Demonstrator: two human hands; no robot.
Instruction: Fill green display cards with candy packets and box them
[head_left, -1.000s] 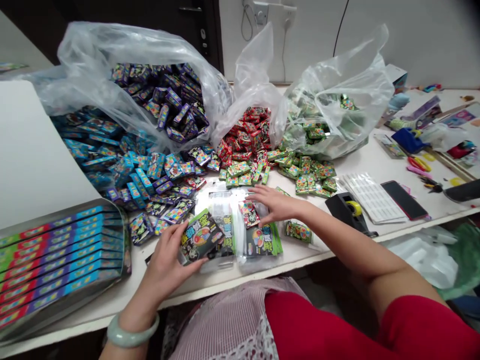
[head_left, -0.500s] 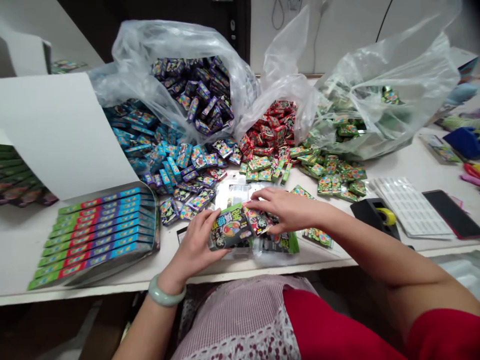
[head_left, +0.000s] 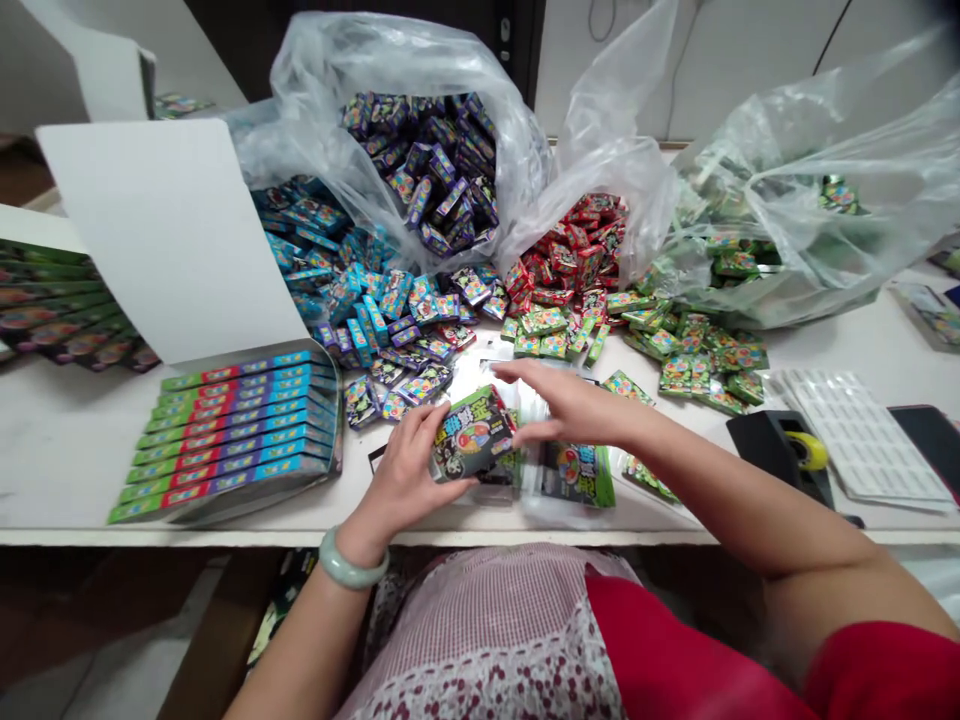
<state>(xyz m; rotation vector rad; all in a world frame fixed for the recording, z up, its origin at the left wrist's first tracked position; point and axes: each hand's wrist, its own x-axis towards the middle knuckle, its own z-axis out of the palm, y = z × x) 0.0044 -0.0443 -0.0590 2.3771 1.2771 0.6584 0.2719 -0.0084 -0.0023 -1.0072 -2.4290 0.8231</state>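
Observation:
My left hand [head_left: 405, 468] is closed around a black-and-green printed packet [head_left: 472, 436], thumb along its lower edge and fingers behind its upper left side. My right hand [head_left: 576, 404] hovers at the packet's right edge, its thumb and fingers apart with nothing visible between them. Whether the right thumb touches the packet I cannot tell. Under and beside the right hand lies another black-and-green packet [head_left: 576, 474] on clear plastic. Small purple boxes [head_left: 424, 382] and small green boxes [head_left: 543, 320] lie just beyond the hands.
Clear bags spill purple, blue, red [head_left: 574, 245] and green boxes across the back. At left stands an open display carton [head_left: 300, 480] with rows of coloured boxes and a raised white lid [head_left: 180, 240]. A tape dispenser [head_left: 780, 455], label sheets [head_left: 862, 435] and a phone [head_left: 926, 440] lie right.
My right hand has let go of a small red packet, which no longer shows, and its fingers have opened. The left hand keeps its packet. The whole view has shifted.

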